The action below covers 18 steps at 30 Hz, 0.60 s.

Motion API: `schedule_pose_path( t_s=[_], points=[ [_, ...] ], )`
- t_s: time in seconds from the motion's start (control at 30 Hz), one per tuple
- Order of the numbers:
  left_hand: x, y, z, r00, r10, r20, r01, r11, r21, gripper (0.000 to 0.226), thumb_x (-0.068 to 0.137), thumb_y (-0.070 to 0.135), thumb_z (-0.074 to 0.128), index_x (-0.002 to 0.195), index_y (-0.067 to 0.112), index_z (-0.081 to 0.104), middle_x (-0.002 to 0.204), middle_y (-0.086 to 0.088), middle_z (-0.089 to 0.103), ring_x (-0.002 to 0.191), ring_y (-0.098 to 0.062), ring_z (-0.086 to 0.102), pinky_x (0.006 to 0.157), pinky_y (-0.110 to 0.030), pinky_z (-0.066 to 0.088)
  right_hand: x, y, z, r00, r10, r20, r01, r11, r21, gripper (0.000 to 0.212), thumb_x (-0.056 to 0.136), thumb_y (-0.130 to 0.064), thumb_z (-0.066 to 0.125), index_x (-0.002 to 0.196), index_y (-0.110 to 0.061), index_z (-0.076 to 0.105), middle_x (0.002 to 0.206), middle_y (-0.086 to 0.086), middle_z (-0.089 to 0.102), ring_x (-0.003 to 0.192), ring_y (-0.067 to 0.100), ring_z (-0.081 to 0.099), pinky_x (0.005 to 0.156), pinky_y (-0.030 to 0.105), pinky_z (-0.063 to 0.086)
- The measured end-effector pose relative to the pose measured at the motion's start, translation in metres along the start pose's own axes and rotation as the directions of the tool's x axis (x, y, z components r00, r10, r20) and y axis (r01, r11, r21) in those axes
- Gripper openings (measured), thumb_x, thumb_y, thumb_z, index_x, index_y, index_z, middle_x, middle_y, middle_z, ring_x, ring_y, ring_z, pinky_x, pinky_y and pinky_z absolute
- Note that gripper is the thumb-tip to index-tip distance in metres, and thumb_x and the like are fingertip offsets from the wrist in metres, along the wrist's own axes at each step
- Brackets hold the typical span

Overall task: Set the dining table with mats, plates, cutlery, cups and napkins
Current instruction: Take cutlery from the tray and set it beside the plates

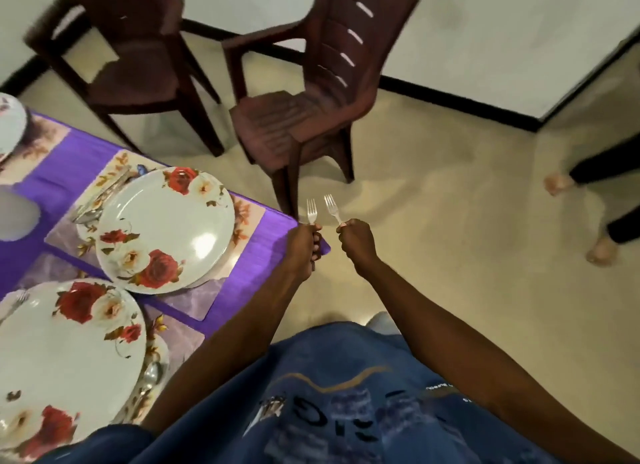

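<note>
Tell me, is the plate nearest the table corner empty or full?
Empty. The floral plate shows only bare glossy surface and printed roses, with no food on it.

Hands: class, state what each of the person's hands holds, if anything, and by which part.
The left hand grips a fork by its handle, tines up. The right hand grips another fork by its handle.

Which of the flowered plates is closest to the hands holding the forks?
The round white rose-patterned plate near the purple table's corner; the other full plate lies nearer the person's body, farther from both hands.
</note>
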<state>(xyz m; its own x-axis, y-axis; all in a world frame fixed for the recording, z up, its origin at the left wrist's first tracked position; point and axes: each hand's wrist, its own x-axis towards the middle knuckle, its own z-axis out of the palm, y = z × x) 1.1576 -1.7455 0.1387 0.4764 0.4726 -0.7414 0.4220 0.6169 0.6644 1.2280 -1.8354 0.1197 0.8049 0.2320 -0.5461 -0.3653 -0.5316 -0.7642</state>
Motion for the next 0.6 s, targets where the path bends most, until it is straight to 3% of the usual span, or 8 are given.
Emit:
schedule_pose_path(
  t_s=[0.1, 0.27, 0.43, 0.6],
  points=[
    [0.024, 0.019, 0.005, 0.993, -0.041, -0.107, 0.027, 0.991, -0.128, 0.018, 0.093, 0.01, 0.044, 0.08, 0.015, 0.055, 0.056, 0.003, 0.036, 0.04, -0.009, 0.026, 0.038, -0.021, 0.016, 0.04, -0.026, 0.015, 0.991, -0.047, 0.123, 0.055, 0.996, -0.065, 0.017, 0.08, -0.012, 0.049, 0.078, 0.001, 0.059, 0.067, 0.009, 0.056, 0.064, 0.024, 0.049, 0.06, 0.035, 0.035],
    [0.052, 0.05, 0.023, 0.952, -0.027, -0.305, -0.084, 0.935, -0.344, 0.017, 0.094, 0.011, 0.043, 0.084, 0.015, 0.056, 0.057, 0.004, 0.035, 0.036, -0.006, 0.027, 0.034, -0.016, 0.016, 0.106, -0.071, 0.02, 0.917, -0.144, 0.372, 0.234, 0.949, -0.21, 0.026, 0.077, -0.02, 0.046, 0.08, 0.0, 0.063, 0.067, 0.007, 0.058, 0.062, 0.024, 0.05, 0.059, 0.034, 0.035],
    [0.054, 0.063, 0.052, 0.858, -0.11, -0.502, -0.21, 0.816, -0.538, 0.017, 0.093, 0.01, 0.049, 0.079, 0.015, 0.056, 0.056, 0.003, 0.035, 0.036, -0.006, 0.026, 0.034, -0.017, 0.016, 0.155, -0.119, -0.006, 0.814, -0.146, 0.563, 0.359, 0.888, -0.289, 0.019, 0.083, -0.018, 0.048, 0.066, -0.017, 0.055, 0.067, 0.004, 0.057, 0.06, 0.021, 0.049, 0.055, 0.029, 0.032],
    [0.057, 0.071, 0.076, 0.768, -0.196, -0.609, -0.319, 0.707, -0.631, 0.015, 0.093, 0.007, 0.046, 0.082, 0.011, 0.056, 0.057, 0.002, 0.037, 0.039, -0.006, 0.029, 0.033, -0.018, 0.022, 0.185, -0.154, 0.002, 0.701, -0.121, 0.703, 0.452, 0.838, -0.306, 0.02, 0.086, -0.01, 0.052, 0.068, -0.015, 0.058, 0.065, 0.004, 0.056, 0.06, 0.021, 0.051, 0.052, 0.03, 0.034]
  ],
)
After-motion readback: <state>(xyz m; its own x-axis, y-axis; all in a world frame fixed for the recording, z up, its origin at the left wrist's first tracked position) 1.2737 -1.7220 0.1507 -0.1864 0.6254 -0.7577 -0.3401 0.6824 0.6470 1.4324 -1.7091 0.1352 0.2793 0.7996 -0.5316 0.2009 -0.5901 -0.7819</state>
